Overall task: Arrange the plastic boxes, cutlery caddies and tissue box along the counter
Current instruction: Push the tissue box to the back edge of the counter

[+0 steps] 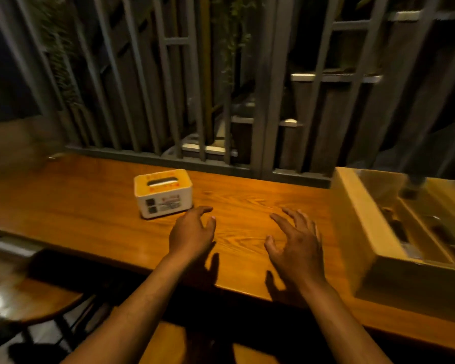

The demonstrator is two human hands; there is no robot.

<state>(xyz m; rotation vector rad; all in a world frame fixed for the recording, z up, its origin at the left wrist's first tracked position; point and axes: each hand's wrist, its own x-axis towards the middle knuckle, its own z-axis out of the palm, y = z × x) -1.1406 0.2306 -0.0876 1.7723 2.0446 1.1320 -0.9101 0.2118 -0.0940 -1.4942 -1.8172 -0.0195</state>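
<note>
Two empty hands, left (192, 232), right (296, 239), one tissue box (163, 193), one caddy (402, 232)

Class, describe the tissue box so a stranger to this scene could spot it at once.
Find the long wooden counter below the metal railing. The tissue box sits left of both hands, a small white box with a slotted yellow top, unlike the big wooden caddy at right.

I can read no text: the tissue box (163, 192) carries a front label and red marks on its lid, all too blurred to make out.
</note>
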